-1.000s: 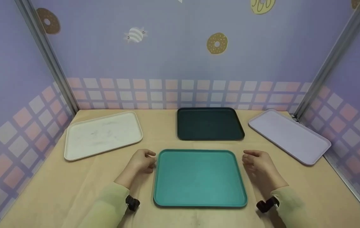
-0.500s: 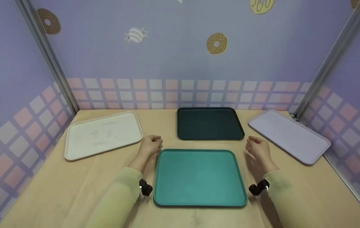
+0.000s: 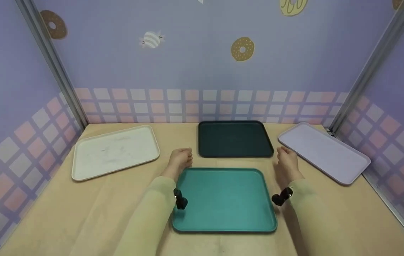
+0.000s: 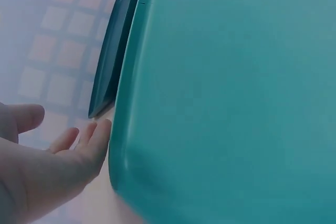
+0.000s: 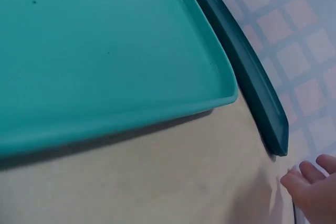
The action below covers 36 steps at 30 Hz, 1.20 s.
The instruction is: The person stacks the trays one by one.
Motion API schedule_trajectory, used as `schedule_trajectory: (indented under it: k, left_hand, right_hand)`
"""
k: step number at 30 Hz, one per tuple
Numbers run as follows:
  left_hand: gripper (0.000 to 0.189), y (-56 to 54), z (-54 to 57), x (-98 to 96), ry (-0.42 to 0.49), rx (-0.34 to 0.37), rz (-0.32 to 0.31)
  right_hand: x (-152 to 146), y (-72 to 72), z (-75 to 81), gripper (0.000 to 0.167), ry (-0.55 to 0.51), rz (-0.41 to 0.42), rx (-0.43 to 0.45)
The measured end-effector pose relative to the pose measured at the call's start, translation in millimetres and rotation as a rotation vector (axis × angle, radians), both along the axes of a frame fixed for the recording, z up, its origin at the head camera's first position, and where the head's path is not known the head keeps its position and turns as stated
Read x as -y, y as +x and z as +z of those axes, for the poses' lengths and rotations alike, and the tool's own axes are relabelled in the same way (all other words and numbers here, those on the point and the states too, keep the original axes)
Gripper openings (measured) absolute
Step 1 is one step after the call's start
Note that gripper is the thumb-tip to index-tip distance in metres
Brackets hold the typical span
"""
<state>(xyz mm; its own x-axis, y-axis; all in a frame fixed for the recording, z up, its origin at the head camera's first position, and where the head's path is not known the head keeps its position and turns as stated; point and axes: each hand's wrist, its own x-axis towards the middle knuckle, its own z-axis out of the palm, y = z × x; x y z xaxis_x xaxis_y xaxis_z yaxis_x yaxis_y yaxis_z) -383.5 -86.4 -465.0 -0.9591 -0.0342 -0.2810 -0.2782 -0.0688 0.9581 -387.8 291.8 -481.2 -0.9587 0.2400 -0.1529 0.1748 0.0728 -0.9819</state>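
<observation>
My left hand (image 3: 180, 159) is at the far left corner of the teal tray (image 3: 226, 202), between it and the dark tray (image 3: 235, 138). In the left wrist view that hand's fingers (image 4: 100, 140) are loosely bent beside the teal rim, the thumb apart, and hold nothing. My right hand (image 3: 287, 160) hovers past the teal tray's far right corner, between the dark tray and the lilac tray (image 3: 324, 153). Its relaxed fingertips (image 5: 294, 182) show at the edge of the right wrist view, near the dark tray's corner, with nothing in them.
A white marbled tray (image 3: 116, 153) lies at an angle at the back left of the wooden table (image 3: 63, 217). Patterned purple walls (image 3: 194, 64) enclose the back and sides. Black wrist cameras (image 3: 281, 197) hang under both sleeves.
Both hands have moved forward from beside the teal tray's sides toward the dark tray, the left also shifting right. The trays have stayed in place.
</observation>
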Motion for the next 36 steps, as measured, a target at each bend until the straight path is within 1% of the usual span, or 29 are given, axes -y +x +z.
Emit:
schedule_trajectory:
  k: [3,4,6,8,11,13,15,16,18,21,22,23,25,28,29,32,36]
  left_hand:
    - [0.038,-2.8,-1.0,-5.3,0.01,0.025,-0.018]
    - [0.041,-2.8,-0.9,-6.8,0.012,0.034,-0.018]
    - [0.033,-4.0,-2.2,-10.1,0.033,0.035,-0.022]
    - [0.031,-4.8,-3.5,-11.9,0.054,0.033,-0.041]
    - [0.04,-6.2,-5.5,-13.6,0.091,0.036,-0.082]
    - [0.054,-6.0,-5.4,-14.1,0.127,0.045,-0.111]
    - [0.064,-6.6,-6.1,-15.1,0.175,0.051,-0.134]
    - [0.064,-6.6,-6.4,-15.7,0.202,0.049,-0.14]
    - [0.065,-6.8,-6.8,-16.3,0.245,0.047,-0.163]
    - [0.064,-7.7,-7.0,-15.1,0.26,0.039,-0.184]
    - [0.064,-8.0,-7.1,-13.9,0.262,0.037,-0.183]
    - [0.064,-8.2,-7.0,-12.3,0.265,0.035,-0.181]
    - [0.063,-8.3,-6.8,-8.6,0.263,0.03,-0.175]
    - [0.061,-7.3,-6.4,-2.0,0.257,0.029,-0.162]
    - [0.061,-7.0,-6.1,0.4,0.248,0.028,-0.161]
    - [0.061,-5.5,-4.8,8.1,0.217,0.03,-0.151]
    - [0.06,-3.7,-3.7,16.8,0.177,0.026,-0.129]
  right_hand:
    - [1,-3.0,-0.7,0.065,-0.132,0.043,0.029]
    - [1,-3.0,0.6,0.065,-0.155,0.052,0.038]
    - [2,-1.1,4.0,0.066,-0.218,0.068,0.055]
    - [0,-1.1,2.2,0.068,-0.233,0.095,0.061]
    - [0,0.9,0.5,0.071,-0.281,0.121,0.075]
    - [1,0.3,-2.7,0.072,-0.299,0.133,0.087]
    - [3,1.7,-1.0,0.072,-0.315,0.139,0.096]
    - [3,1.0,-1.5,0.073,-0.31,0.146,0.094]
    - [2,-0.6,-1.4,0.072,-0.243,0.171,0.083]
    - [-1,-4.9,-1.8,0.073,-0.139,0.208,0.068]
    - [-4,-9.5,-6.1,0.074,-0.124,0.215,0.065]
    - [-5,-9.8,-5.8,0.076,-0.1,0.224,0.068]
    - [-4,-9.6,-5.8,0.078,-0.107,0.234,0.076]
    - [-1,-7.7,-5.6,0.078,-0.114,0.218,0.092]
    - [3,-3.4,-1.3,0.076,-0.098,0.214,0.1]
    - [6,-2.3,-2.1,0.072,-0.079,0.18,0.115]
    - [11,-2.0,-4.2,0.072,-0.078,0.17,0.114]
